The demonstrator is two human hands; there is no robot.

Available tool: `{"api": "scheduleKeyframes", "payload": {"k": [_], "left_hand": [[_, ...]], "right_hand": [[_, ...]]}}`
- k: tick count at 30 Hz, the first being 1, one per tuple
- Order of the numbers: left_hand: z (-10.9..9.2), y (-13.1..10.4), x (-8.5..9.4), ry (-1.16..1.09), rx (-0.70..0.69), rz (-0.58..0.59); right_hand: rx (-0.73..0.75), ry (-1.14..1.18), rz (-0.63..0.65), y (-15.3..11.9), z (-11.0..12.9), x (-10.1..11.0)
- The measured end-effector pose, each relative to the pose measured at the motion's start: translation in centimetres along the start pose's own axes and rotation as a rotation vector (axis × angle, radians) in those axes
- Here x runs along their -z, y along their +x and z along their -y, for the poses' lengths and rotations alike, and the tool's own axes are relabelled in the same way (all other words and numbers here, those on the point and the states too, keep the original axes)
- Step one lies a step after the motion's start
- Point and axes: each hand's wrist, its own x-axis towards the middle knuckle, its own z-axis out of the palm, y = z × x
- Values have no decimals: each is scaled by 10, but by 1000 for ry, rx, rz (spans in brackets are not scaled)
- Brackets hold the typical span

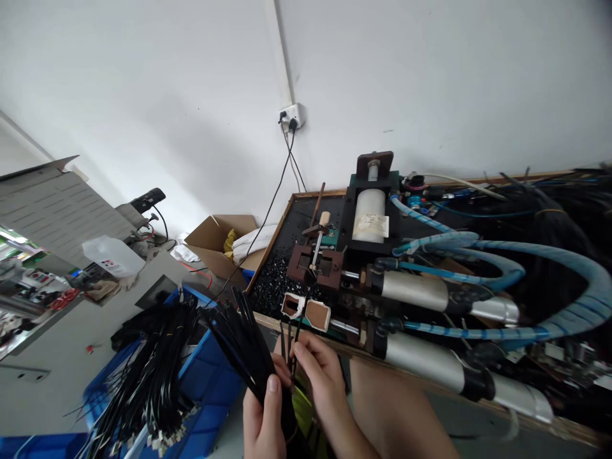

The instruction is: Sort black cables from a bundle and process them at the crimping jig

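Note:
My left hand (pixel 270 408) is closed around a thick bundle of black cables (pixel 241 344), whose ends fan out toward the upper left. Beside it my right hand (pixel 318 363) pinches one or more thin black cables (pixel 297 335); the exact number is hard to see. One strand runs up from these fingers between two white-edged brown pads (pixel 317 315) toward a dark red clamp block (pixel 325 264) on an air-driven machine. Whether its tip is inside the block cannot be made out. The lower part of the bundle hangs below my hands.
Silver air cylinders (pixel 415 290) and blue-wrapped hoses (pixel 574 261) stretch right. Small black scraps (pixel 275 274) litter the wooden-edged bench. Lower left, a blue bin (pixel 210 382) carries bundled cables with connectors (pixel 162 376). A cardboard box (pixel 205 245) and a grey machine (pixel 57 210) stand behind it.

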Motion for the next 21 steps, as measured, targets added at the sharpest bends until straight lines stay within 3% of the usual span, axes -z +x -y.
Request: {"api": "scheduleKeyframes", "payload": {"k": [3, 5, 7, 9, 11, 14, 16, 21], "left_hand": [[-1, -1, 2, 10, -153, 35], [0, -3, 5, 33, -223, 78], [1, -6, 10, 53, -219, 120], [5, -10, 16, 38, -123, 151], [7, -12, 20, -14, -13, 193], [8, -12, 23, -71, 69, 234], [5, -12, 22, -56, 153, 189], [-2, -15, 15, -6, 325, -104]], "right_hand": [[59, -191, 95, 2, 5, -3], [14, -335, 211, 3, 8, -5], [-56, -430, 307, 6, 9, -6], [-88, -471, 349, 8, 9, -7], [-76, -504, 331, 10, 10, -7], [65, -515, 90, 4, 16, -5], [187, -449, -2, -5, 21, -3], [348, -475, 66, -34, 27, 4]]}}
